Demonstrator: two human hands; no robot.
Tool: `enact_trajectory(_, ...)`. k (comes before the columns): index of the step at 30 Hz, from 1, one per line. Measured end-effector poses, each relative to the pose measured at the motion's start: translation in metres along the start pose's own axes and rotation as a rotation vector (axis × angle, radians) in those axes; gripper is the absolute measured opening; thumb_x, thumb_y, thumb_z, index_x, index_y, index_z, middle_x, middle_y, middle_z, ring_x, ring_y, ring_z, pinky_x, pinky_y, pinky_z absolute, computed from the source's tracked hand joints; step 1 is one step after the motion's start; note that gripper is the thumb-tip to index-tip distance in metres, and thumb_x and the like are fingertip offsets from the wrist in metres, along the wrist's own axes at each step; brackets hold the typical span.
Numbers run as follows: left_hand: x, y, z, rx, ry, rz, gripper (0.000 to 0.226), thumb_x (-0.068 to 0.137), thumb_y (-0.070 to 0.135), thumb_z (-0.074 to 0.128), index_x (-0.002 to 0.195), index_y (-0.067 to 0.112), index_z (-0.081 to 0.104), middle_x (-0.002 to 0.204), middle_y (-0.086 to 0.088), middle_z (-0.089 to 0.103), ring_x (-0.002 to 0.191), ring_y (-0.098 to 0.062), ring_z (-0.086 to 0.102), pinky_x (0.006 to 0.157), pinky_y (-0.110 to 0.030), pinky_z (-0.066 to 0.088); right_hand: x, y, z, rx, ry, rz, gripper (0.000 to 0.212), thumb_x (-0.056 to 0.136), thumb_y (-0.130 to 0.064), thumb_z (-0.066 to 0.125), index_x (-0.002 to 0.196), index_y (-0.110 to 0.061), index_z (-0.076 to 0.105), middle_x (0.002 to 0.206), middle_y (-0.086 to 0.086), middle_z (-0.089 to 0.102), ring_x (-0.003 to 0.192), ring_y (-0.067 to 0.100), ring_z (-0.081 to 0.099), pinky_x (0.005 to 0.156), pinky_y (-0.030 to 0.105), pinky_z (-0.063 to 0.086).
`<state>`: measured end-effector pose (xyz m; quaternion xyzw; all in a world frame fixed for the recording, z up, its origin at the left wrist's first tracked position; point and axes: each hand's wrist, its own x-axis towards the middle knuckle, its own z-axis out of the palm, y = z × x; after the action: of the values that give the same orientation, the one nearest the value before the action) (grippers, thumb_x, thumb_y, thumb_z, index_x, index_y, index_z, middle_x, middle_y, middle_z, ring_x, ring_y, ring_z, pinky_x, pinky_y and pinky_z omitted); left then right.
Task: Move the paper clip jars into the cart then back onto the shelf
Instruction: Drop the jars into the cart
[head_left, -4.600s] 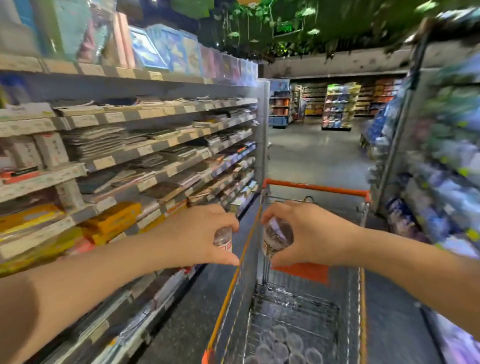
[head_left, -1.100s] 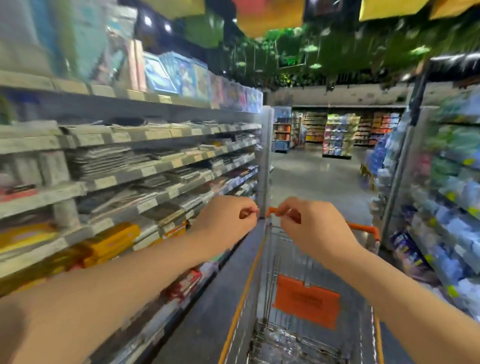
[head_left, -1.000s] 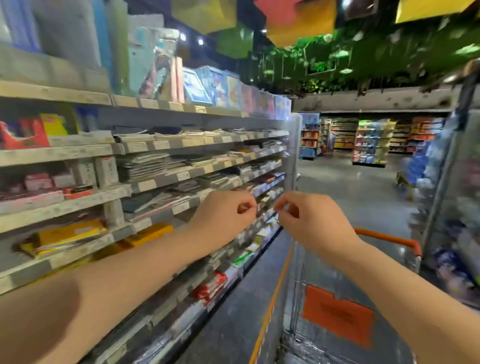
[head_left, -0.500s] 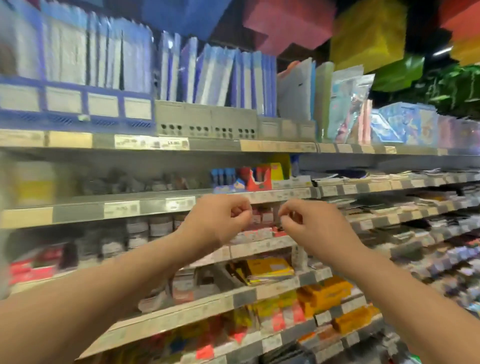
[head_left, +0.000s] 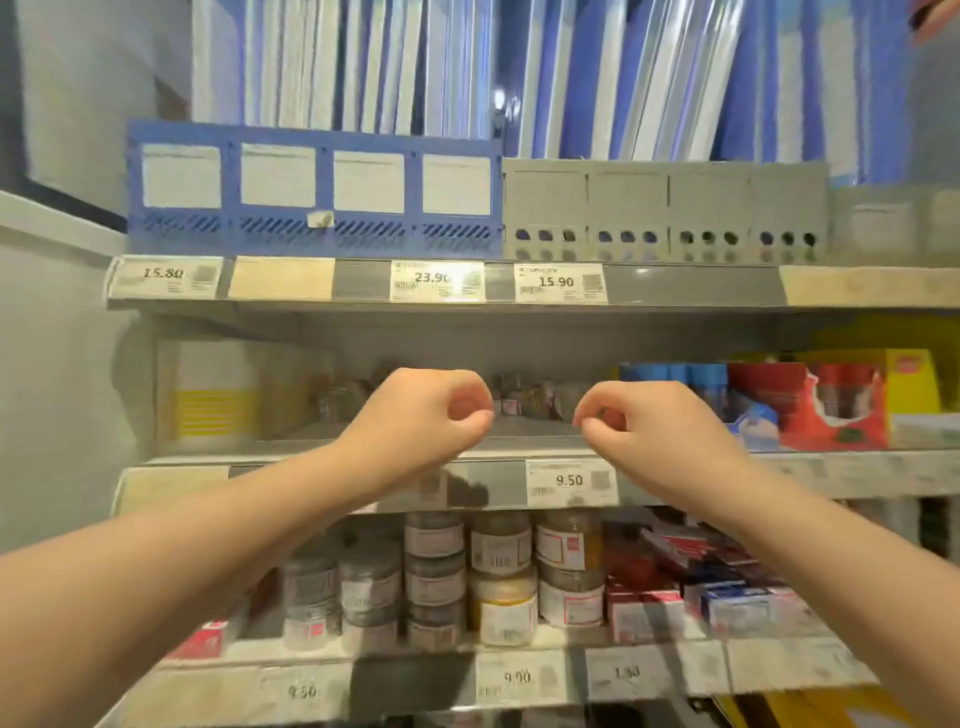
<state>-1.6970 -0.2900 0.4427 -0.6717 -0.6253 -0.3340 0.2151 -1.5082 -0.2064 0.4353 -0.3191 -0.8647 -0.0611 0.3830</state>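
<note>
Crowding the shelf (head_left: 405, 682), stacked white-labelled jars (head_left: 501, 571)

both hands (head_left: 426, 415) (head_left: 644, 423) raised side by side, fingers curled, holding nothing.

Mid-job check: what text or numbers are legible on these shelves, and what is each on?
"15.80": far-left white price tag, top shelf edge.
"23.90": second white price tag, under the blue plastic file rack.
"15.90": third white price tag, under the grey plastic file rack.
"9.50": middle-shelf white price tag.
Bottom-edge price tags: blurred, perhaps "9.50", "9.90", "1.90".
Round paper clip jars: labels unreadable.
</note>
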Motion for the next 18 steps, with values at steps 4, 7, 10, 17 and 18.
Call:
enact_trajectory(4,0.044,-0.03,0.019,0.089,-0.039,-0.04,0.013,0.088,0.028,0.058,0.089,0.021,0.068,0.084,0.008,0.066,0.082,-0.007,0.058,0.066,-0.013,0.038,0.06,0.025,0.024,0.006,-0.076,-0.08,0.018,0.089,-0.028,0.049,0.093,-0.027,0.067,0.08,-0.011,0.062,0.08,0.012,0.057,0.072,0.031,0.047)
enact_trajectory(7,0.08,-0.047,0.031,0.231,-0.142,-0.12,0.016,0.091,0.03,0.051,0.091,0.021,0.065,0.092,0.006,0.065,0.089,-0.013,0.055,0.068,-0.018,0.035,0.103,0.037,0.034,-0.09,-0.225,-0.11,0.02,0.093,-0.03,0.043,0.1,-0.024,0.061,0.086,-0.003,0.062,0.077,0.014,0.052,0.07,0.031,0.044)
enact_trajectory(10,0.1,-0.065,0.041,0.284,-0.164,-0.083,0.018,0.092,0.03,0.047,0.098,0.025,0.064,0.096,0.01,0.065,0.091,-0.01,0.057,0.082,-0.021,0.042,0.134,0.048,0.044,-0.214,-0.304,-0.154,0.022,0.095,-0.03,0.038,0.101,-0.03,0.059,0.098,-0.007,0.06,0.088,0.014,0.054,0.081,0.03,0.047)
enact_trajectory(17,0.148,-0.106,0.072,0.257,-0.429,0.079,0.039,0.086,0.043,0.059,0.122,0.03,0.052,0.103,0.014,0.056,0.09,-0.003,0.049,0.078,-0.02,0.039,0.193,0.079,0.065,-0.358,-0.576,-0.256,0.032,0.088,-0.04,0.058,0.118,-0.034,0.049,0.09,-0.015,0.052,0.076,0.001,0.047,0.063,0.019,0.038)
enact_trajectory(18,0.156,-0.109,0.079,0.245,-0.512,0.102,0.05,0.083,0.046,0.062,0.128,0.03,0.046,0.113,0.011,0.053,0.094,-0.004,0.047,0.082,-0.02,0.039,0.201,0.081,0.066,-0.389,-0.644,-0.243,0.042,0.085,-0.042,0.061,0.124,-0.033,0.046,0.1,-0.011,0.055,0.085,0.006,0.051,0.07,0.021,0.043)
